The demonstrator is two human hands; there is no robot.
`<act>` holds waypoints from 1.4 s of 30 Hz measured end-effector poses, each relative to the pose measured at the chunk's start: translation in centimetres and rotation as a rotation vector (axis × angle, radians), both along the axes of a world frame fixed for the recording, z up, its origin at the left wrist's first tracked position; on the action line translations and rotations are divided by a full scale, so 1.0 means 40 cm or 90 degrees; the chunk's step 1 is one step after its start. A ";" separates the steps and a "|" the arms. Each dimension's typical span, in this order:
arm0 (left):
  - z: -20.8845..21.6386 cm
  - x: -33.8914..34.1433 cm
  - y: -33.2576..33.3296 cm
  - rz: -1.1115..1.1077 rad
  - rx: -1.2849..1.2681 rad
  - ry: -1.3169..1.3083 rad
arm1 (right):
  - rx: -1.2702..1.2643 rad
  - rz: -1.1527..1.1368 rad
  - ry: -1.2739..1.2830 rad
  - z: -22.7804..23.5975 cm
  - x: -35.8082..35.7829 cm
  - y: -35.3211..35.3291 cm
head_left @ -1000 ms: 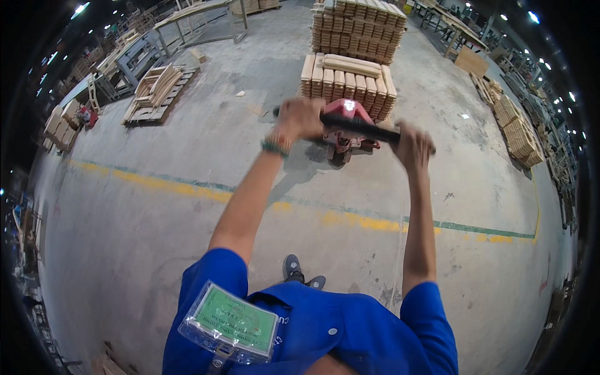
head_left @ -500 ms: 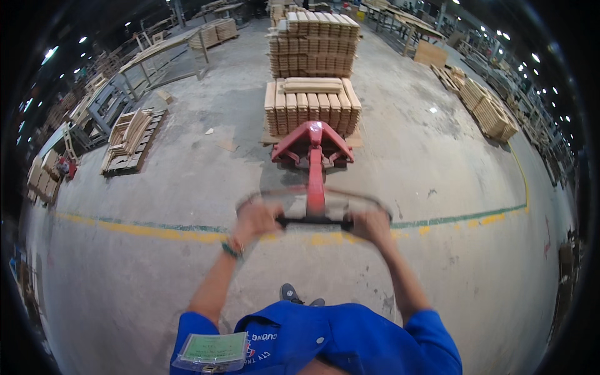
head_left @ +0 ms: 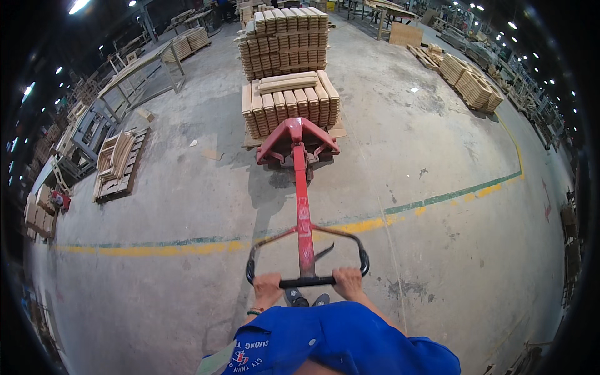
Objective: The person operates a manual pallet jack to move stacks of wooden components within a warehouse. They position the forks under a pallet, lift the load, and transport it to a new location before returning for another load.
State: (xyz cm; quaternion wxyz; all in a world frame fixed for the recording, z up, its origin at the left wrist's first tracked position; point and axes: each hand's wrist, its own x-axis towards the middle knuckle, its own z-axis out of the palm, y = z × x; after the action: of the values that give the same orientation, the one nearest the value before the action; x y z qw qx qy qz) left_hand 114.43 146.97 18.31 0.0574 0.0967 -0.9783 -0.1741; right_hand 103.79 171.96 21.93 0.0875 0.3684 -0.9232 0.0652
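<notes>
Both hands grip the black crossbar of a red pallet jack's handle (head_left: 304, 219). My left hand (head_left: 267, 288) is wrapped round the bar's left end, with a band on the wrist. Round the right end closes my right hand (head_left: 347, 282). A dark lever (head_left: 324, 252) sticks out inside the handle loop, touched by neither hand. The handle tilts down toward my body, away from the red jack base (head_left: 297, 134). Beyond the base stand stacked wooden slats (head_left: 290, 106) on a pallet, with a taller stack (head_left: 284, 44) behind. The forks are hidden beneath the load.
On the left, a pallet (head_left: 129, 172) holds curved wooden parts, near a long table (head_left: 134, 73). More wooden stacks (head_left: 469, 81) lie at the far right. A yellow and green floor line (head_left: 356, 225) crosses under the handle. My shoes (head_left: 296, 298) are just below the crossbar.
The handle has come down and closer to my body, both hands moving with it and staying on the bar. The view has turned slightly, so the stacks sit further left.
</notes>
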 end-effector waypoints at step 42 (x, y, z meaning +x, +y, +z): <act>0.564 -0.336 -0.229 0.019 -0.084 0.040 | -0.045 -0.009 0.067 0.505 -0.364 -0.253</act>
State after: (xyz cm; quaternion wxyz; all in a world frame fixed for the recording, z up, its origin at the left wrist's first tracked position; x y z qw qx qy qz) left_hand 101.00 137.80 40.87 0.0968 0.1016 -0.9839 -0.1111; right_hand 89.23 161.82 42.11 0.1493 0.3614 -0.9171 0.0780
